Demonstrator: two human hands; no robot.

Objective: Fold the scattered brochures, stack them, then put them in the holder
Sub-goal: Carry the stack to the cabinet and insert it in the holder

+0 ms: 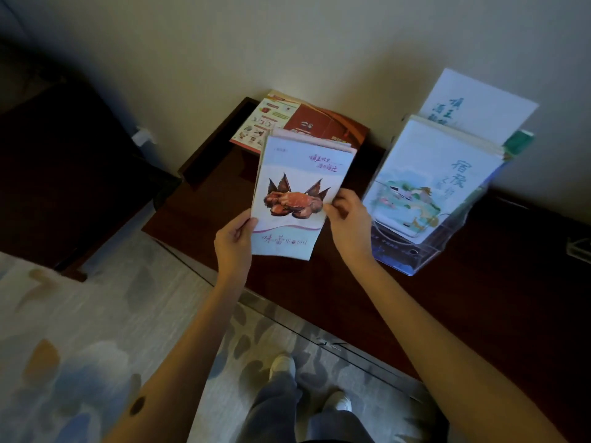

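Left hand point(232, 243) pinching bottom-left edge of pale crab-print paper brochure stack point(295, 199), right hand point(350, 223) gripping its right edge, clear acrylic brochure holder point(447, 238) just right of right hand, dark wooden tabletop point(479, 298) bare btwn wrists & front edge.

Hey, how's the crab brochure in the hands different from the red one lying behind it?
The crab brochure is pale with a crab picture; the red brochure is dark red beside a panel of small pictures. The crab brochure is held off the table by the left hand and right hand; the red brochure lies flat by the wall. Both are printed.
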